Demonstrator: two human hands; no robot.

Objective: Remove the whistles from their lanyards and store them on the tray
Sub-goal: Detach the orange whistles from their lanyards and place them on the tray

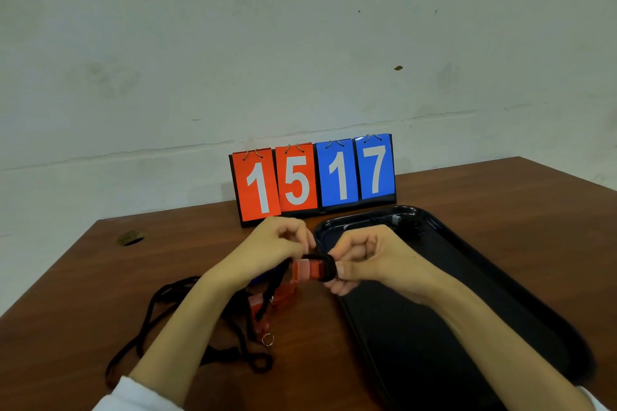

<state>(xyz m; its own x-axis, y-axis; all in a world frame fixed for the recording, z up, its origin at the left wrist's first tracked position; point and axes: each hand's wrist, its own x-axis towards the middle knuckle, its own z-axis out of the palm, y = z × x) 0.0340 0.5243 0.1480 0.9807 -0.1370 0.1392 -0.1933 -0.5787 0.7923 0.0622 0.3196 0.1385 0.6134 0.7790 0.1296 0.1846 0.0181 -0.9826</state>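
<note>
Black lanyards [187, 320] lie tangled on the brown worktop [83, 294], left of centre, with two red whistles [270, 302] among them. Left hand [270, 250], fingers closed, pinches one end of a raised red whistle [309, 270]; right hand [370, 259], fingers closed, grips its other end just above the near-left rim of the black tray [484, 294]. Scoreboard [314, 177] stands behind, reading 15 and 17. Bare worktop remains right of the tray.

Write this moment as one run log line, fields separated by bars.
hands: left and right hold red whistle | lanyard: attached | tray: beside
</note>
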